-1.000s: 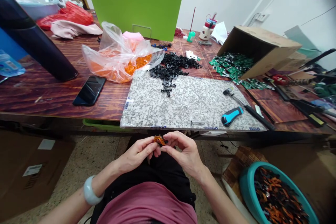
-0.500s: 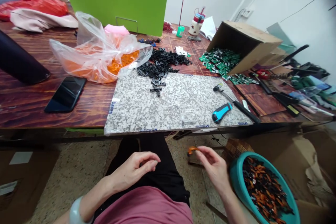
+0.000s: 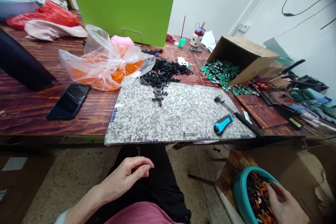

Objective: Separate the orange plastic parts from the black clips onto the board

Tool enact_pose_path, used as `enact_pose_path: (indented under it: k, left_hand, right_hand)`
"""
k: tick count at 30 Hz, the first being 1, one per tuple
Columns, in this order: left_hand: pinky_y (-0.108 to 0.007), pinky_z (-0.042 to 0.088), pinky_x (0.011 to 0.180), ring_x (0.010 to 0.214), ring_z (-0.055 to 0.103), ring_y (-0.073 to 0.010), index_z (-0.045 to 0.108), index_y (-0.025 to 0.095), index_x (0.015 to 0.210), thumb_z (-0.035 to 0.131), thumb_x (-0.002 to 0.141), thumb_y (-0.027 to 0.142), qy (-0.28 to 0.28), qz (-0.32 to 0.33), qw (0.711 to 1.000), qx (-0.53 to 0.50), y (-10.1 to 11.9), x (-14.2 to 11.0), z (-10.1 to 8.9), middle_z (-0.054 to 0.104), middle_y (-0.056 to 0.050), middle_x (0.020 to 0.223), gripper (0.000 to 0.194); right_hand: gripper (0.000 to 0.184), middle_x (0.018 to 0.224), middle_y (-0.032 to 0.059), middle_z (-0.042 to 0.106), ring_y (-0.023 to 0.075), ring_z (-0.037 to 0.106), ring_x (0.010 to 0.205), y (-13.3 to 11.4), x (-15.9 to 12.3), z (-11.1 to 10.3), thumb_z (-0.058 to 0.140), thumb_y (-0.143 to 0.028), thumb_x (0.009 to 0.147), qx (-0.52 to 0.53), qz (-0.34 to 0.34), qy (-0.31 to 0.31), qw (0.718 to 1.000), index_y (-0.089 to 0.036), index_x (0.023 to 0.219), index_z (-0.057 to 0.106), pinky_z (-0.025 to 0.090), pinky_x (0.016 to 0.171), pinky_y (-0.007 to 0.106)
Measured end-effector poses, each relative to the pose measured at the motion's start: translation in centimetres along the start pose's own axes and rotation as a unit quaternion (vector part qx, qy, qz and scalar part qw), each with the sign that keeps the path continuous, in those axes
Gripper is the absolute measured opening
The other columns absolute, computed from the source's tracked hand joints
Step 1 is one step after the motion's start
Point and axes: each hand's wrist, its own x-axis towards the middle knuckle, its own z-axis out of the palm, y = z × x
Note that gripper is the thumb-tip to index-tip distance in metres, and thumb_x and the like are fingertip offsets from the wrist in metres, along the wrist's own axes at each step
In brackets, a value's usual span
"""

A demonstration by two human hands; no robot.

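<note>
My left hand (image 3: 128,175) hovers over my lap, fingers curled in and the thumb close to the index finger; nothing shows in it. At the lower right my right hand (image 3: 285,204) reaches into a teal basin (image 3: 240,190). Its thumb and fingers are apart over a heap of small orange and black plastic parts (image 3: 258,201), and the fingertips are partly hidden. On the speckled stone slab (image 3: 139,119) lie a pile of black plastic parts (image 3: 162,71), a blue-and-black tool handle (image 3: 223,124), a small hammer (image 3: 236,113) and a small clear piece (image 3: 190,133).
A clear plastic bag of orange parts (image 3: 107,70) sits left of the slab, near a phone (image 3: 69,101). A tipped cardboard box (image 3: 246,56) spills green circuit boards (image 3: 223,73). A green panel (image 3: 122,3) stands behind. Beside the basin is a woven stool (image 3: 233,168).
My right hand has moved right and down from beside my lap into the basin. The small orange-and-black part it held no longer shows in it. The left hand stays nearly in place.
</note>
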Motion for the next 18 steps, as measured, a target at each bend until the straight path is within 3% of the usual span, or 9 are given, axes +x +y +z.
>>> enact_pose_path:
  k: [2, 4, 7, 10, 14, 18]
  left_hand:
    - [-0.022, 0.043, 0.065, 0.069, 0.057, -0.0138, 0.066, 0.017, 0.093, 0.042, 0.093, 0.036, 0.014, 0.025, 1.0, 0.003, 0.5, -0.1, -0.3, 0.063, -0.001, 0.072, 0.031]
    - [-0.022, 0.043, 0.064, 0.066, 0.057, -0.0135, 0.067, 0.017, 0.09, 0.04, 0.094, 0.036, 0.035, 0.06, 0.998, -0.002, 1.0, -0.1, -0.8, 0.063, -0.001, 0.069, 0.034]
    - [-0.022, 0.043, 0.061, 0.061, 0.057, -0.0129, 0.068, 0.016, 0.086, 0.036, 0.095, 0.039, 0.081, 0.111, 0.99, -0.019, 1.6, 0.2, -2.0, 0.062, -0.001, 0.064, 0.041]
    - [-0.023, 0.043, 0.059, 0.058, 0.056, -0.0129, 0.068, 0.015, 0.082, 0.035, 0.094, 0.047, 0.14, 0.134, 0.98, -0.04, 2.0, 1.0, -3.3, 0.061, -0.001, 0.06, 0.047]
    - [-0.023, 0.042, 0.053, 0.053, 0.055, -0.013, 0.067, 0.013, 0.074, 0.039, 0.09, 0.055, 0.215, 0.111, 0.967, -0.076, 2.3, 2.6, -4.9, 0.06, -0.002, 0.055, 0.053]
    - [-0.022, 0.037, 0.046, 0.047, 0.05, -0.012, 0.065, 0.012, 0.068, 0.041, 0.088, 0.056, 0.269, 0.073, 0.954, -0.112, 2.1, 3.8, -5.3, 0.058, -0.002, 0.051, 0.053]
  right_hand:
    - [0.045, 0.072, 0.0091, 0.069, 0.0269, 0.064, 0.062, -5.8, 0.8, -0.3, 0.048, -0.054, 0.073, 0.051, -0.041, 0.02, 0.998, -0.019, 0.092, 0.069, 0.05, 0.057, 0.037]
    - [0.042, 0.091, 0.0101, 0.069, 0.0214, 0.063, 0.064, -12.4, 1.4, -0.8, 0.052, -0.05, 0.078, 0.152, -0.119, 0.037, 0.98, -0.018, 0.101, 0.066, 0.05, 0.063, 0.034]
    - [0.027, 0.094, 0.008, 0.067, 0.0183, 0.062, 0.072, -21.6, 1.9, -1.6, 0.055, -0.037, 0.084, 0.276, -0.254, 0.004, 0.927, -0.02, 0.102, 0.064, 0.049, 0.068, 0.03]
    - [0.018, 0.095, 0.0073, 0.065, 0.0177, 0.061, 0.076, -28.8, 1.7, -1.7, 0.052, -0.028, 0.088, 0.342, -0.357, -0.057, 0.868, -0.021, 0.1, 0.063, 0.048, 0.063, 0.028]
    - [0.017, 0.094, 0.007, 0.064, 0.0185, 0.061, 0.08, -35.1, 1.0, -0.8, 0.048, -0.023, 0.09, 0.36, -0.44, -0.139, 0.811, -0.021, 0.1, 0.061, 0.047, 0.071, 0.03]
    - [0.016, 0.094, 0.0071, 0.064, 0.0187, 0.061, 0.082, -38.3, 0.9, 0.8, 0.048, -0.021, 0.089, 0.337, -0.469, -0.179, 0.796, -0.02, 0.098, 0.062, 0.046, 0.075, 0.03]
